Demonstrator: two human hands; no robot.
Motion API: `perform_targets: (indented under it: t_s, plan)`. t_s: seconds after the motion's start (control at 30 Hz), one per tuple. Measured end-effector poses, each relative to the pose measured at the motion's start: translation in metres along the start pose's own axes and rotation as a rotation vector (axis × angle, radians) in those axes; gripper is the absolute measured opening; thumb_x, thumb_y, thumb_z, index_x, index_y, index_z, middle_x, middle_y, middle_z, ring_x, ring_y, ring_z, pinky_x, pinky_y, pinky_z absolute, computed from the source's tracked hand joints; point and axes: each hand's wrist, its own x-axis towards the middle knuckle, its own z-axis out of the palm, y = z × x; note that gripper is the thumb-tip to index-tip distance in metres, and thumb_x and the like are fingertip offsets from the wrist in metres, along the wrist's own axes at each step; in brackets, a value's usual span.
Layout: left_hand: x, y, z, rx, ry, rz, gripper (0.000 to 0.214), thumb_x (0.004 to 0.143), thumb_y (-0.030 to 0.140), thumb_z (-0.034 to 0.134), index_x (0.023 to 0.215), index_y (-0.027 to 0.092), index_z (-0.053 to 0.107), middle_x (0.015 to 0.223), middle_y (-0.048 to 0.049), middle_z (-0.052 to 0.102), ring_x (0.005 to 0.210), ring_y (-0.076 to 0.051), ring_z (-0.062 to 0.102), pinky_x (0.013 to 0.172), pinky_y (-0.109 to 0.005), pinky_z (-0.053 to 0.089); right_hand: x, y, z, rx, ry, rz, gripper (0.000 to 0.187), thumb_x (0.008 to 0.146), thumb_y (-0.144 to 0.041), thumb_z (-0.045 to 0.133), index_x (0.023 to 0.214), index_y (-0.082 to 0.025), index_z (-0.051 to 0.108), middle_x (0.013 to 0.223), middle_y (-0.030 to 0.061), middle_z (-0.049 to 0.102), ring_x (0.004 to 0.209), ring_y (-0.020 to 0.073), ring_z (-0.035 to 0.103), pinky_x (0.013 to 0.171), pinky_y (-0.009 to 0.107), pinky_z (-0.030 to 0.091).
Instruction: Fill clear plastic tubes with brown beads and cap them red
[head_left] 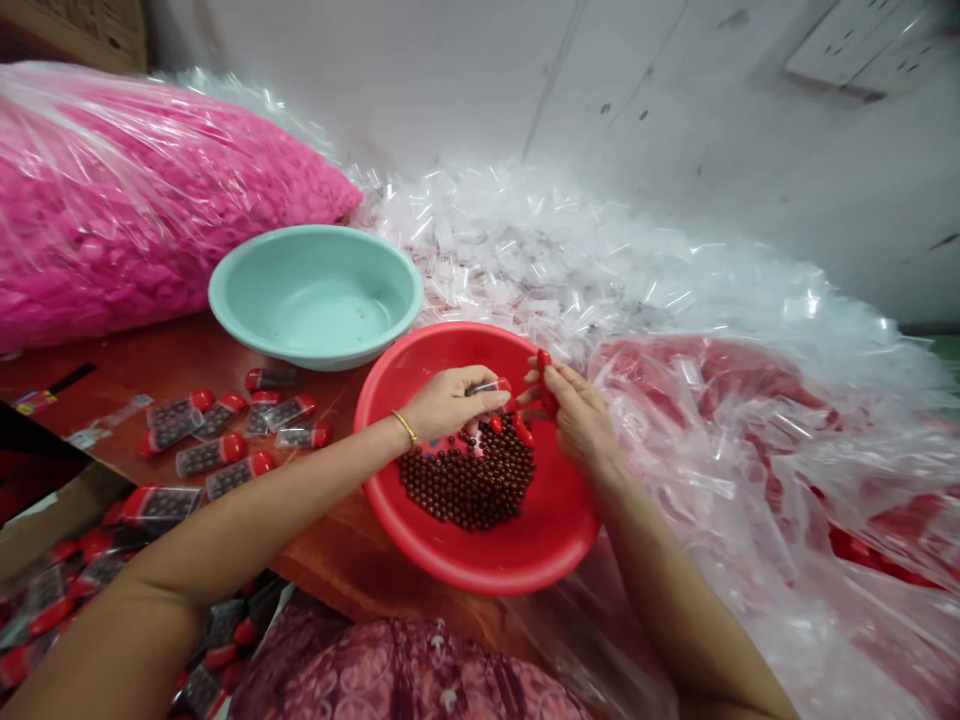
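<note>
Over the red basin (480, 570), my left hand (450, 402) is closed around a small clear plastic bottle (486, 387) that shows red at its right end. Fingers of my right hand (585, 415) pinch a red plastic cap (545, 372) just to the right of the bottle, apart from it. Beneath both hands, dark brown round beads (480, 490) lie heaped in the basin. A few red pieces (523, 430) sit among the beads near the right hand. The bottle's far side is hidden by my fingers.
Several bead-filled bottles with red caps (210, 455) lie left on the table, more in a carton (45, 590) below. A pale green basin (315, 345) stands behind. Clear plastic tubes (510, 230) are piled at the back, beside a bag of pink pieces (150, 190). Plastic bags (750, 520) crowd the right.
</note>
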Motion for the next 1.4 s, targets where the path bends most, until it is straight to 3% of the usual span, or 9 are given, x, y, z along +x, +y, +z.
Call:
perform_targets:
  t_s: [0.13,0.2,0.3,0.43,0.63,0.9,1.1,1.23,1.4]
  plan:
    - [0.005,0.007,-0.005,-0.205,0.105,0.015,0.014,0.081,0.029,0.051,0.077,0.015,0.048,0.060,0.0045,0.052,0.041,-0.004,0.046,0.043,-0.018,0.038,0.013,-0.004,-0.005,-0.453,-0.055,-0.287,0.063,0.072,-0.052,0.058,0.125,-0.018,0.048,0.132,0.0151,0.048,0.126,0.0303,0.040,0.103,0.051,0.035]
    - [0.006,0.009,-0.007,-0.221,0.135,0.023,0.016,0.078,0.029,0.056,0.077,0.016,0.047,0.058,0.0053,0.051,0.041,-0.004,0.046,0.042,-0.018,0.035,0.008,-0.004,0.000,-0.427,-0.161,-0.355,0.067,0.076,-0.052,0.055,0.133,-0.020,0.040,0.138,0.0137,0.041,0.131,0.0280,0.035,0.107,0.049,0.030]
    - [0.004,0.008,-0.005,-0.111,0.107,0.007,0.025,0.066,0.024,0.067,0.084,0.015,0.051,0.057,0.0071,0.049,0.044,-0.005,0.045,0.045,-0.019,0.034,-0.004,-0.003,0.011,-0.116,-0.260,-0.286,0.055,0.087,-0.053,0.037,0.135,-0.026,0.037,0.134,0.0084,0.047,0.124,0.0213,0.045,0.104,0.043,0.036]
    - [0.000,0.002,0.005,0.259,0.008,0.003,0.020,0.057,0.012,0.063,0.074,0.014,0.053,0.056,0.0066,0.048,0.050,-0.007,0.045,0.049,-0.020,0.035,-0.009,-0.003,0.025,0.149,-0.159,-0.170,0.051,0.089,-0.054,0.033,0.130,-0.026,0.043,0.116,0.0062,0.059,0.110,0.0191,0.055,0.097,0.040,0.042]
    - [-0.005,-0.001,0.011,0.778,-0.010,0.223,0.013,0.057,0.018,0.060,0.069,0.015,0.058,0.084,-0.0047,0.063,0.078,-0.018,0.059,0.067,-0.028,0.048,-0.007,-0.013,0.032,0.177,-0.365,0.154,0.062,0.087,-0.061,0.028,0.136,-0.025,0.041,0.109,0.0063,0.064,0.104,0.0204,0.059,0.097,0.041,0.042]
    - [-0.010,-0.002,0.014,1.120,-0.141,0.047,0.021,0.061,0.022,0.054,0.074,0.009,0.064,0.064,-0.0105,0.063,0.062,-0.023,0.061,0.055,-0.031,0.048,-0.015,-0.002,0.027,-0.233,-0.443,-0.161,0.065,0.088,-0.063,0.025,0.141,-0.026,0.033,0.140,0.0047,0.043,0.130,0.0203,0.037,0.113,0.043,0.019]
    - [-0.010,0.010,0.012,1.082,-0.075,0.108,0.021,0.062,0.023,0.057,0.079,0.012,0.064,0.076,-0.0082,0.066,0.068,-0.020,0.061,0.059,-0.029,0.047,-0.008,-0.004,0.035,0.030,-0.429,0.048,0.083,0.080,-0.075,0.010,0.144,-0.024,0.027,0.135,0.0081,0.048,0.126,0.0230,0.042,0.108,0.046,0.028]
    - [-0.035,0.038,-0.017,0.967,0.188,0.069,0.020,0.068,0.029,0.058,0.083,0.015,0.062,0.073,-0.0015,0.065,0.062,-0.012,0.057,0.058,-0.022,0.043,0.010,-0.008,0.027,0.065,-0.408,0.111,0.071,0.083,-0.070,0.020,0.125,-0.022,0.052,0.108,0.0079,0.064,0.100,0.0226,0.060,0.089,0.042,0.045]
    - [-0.105,0.048,-0.093,1.284,0.523,-0.266,0.024,0.073,0.039,0.058,0.086,0.019,0.061,0.069,0.0033,0.064,0.065,-0.011,0.056,0.059,-0.020,0.037,0.009,0.010,0.025,-0.608,-0.559,-0.133,0.017,0.076,-0.035,0.061,0.081,-0.020,0.067,0.079,0.0053,0.067,0.079,0.0214,0.061,0.078,0.037,0.046]
